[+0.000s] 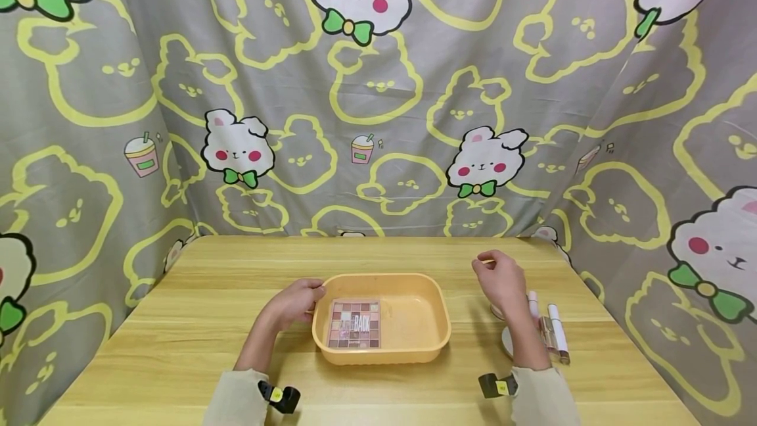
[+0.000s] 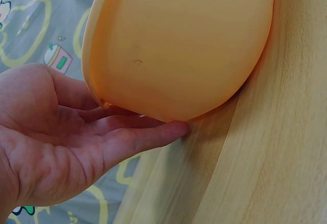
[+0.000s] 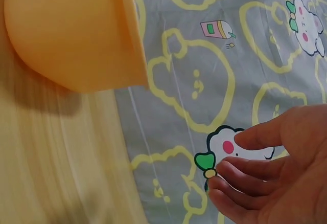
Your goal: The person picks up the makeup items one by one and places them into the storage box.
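In the head view a yellow plastic basin [image 1: 414, 347] stands on the wooden table. My left hand [image 1: 298, 302] is at its left end, holding it by the rim; the left wrist view has that hand [image 2: 56, 137] with fingertips against the outer wall of the basin [image 2: 189, 35]. Inside the basin, on the left, lies a flat eyeshadow palette [image 1: 355, 324] with "BACK" lettered on its lid. My right hand [image 1: 499, 278] is raised to the right of the basin, apart from it. Its fingers [image 3: 235, 173] are loosely bent in the right wrist view, holding nothing.
Right of the basin several slim tubes, such as a white-capped one [image 1: 556, 327], lie on the table [image 1: 177, 360]. A round pale item [image 1: 506, 342] is partly hidden under my right forearm. A patterned curtain [image 1: 378, 97] closes off the back and sides.
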The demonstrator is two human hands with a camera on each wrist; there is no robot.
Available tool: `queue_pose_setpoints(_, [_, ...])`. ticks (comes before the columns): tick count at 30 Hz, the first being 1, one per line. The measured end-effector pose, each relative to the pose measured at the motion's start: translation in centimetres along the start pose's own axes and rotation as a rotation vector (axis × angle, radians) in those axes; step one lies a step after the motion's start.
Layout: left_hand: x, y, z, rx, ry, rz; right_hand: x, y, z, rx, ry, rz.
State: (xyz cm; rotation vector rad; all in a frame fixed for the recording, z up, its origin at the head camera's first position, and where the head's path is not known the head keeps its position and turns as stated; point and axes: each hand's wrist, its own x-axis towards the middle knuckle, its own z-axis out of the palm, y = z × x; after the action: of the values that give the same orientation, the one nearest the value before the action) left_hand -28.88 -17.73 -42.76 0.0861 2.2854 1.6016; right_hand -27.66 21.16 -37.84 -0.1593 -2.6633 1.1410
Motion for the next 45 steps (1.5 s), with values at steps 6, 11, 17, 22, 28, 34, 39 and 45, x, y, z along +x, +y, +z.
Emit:
queue_pose_setpoints(6, [-0.1,0.1,0.0,0.006,-0.007,-0.004,0.2,0.6,0.1,0.018,0.022,0.033])
queue_pose_setpoints(11, [-0.1,0.1,0.0,0.003,-0.002,-0.003,0.5,1.6,0.1,-0.005,0.030,0.037])
queue_pose_setpoints(17, [-0.1,0.0,0.0,0.003,-0.012,0.004,0.9,2.7,0.1,-0.066,0.046,0.032])
queue_pose_setpoints(22, [-0.1,0.0,0.0,-0.004,-0.014,0.006,1.1,3.4,0.2,-0.092,0.050,0.026])
queue_pose_setpoints(28, [-0.1,0.0,0.0,-0.002,-0.012,0.005,1.1,3.9,0.1,-0.147,0.034,0.035])
queue_pose_setpoints(34, [-0.1,0.0,0.0,0.002,-0.014,0.003,1.0,4.2,0.0,-0.201,-0.019,0.060])
queue_pose_setpoints(39, [0.0,0.0,0.0,0.007,-0.010,0.001,1.1,4.8,0.0,-0.233,-0.037,0.060])
queue_pose_setpoints(45, [0.0,-0.1,-0.1,-0.013,-0.022,0.007,1.3,5.2,0.0,-0.247,-0.078,0.074])
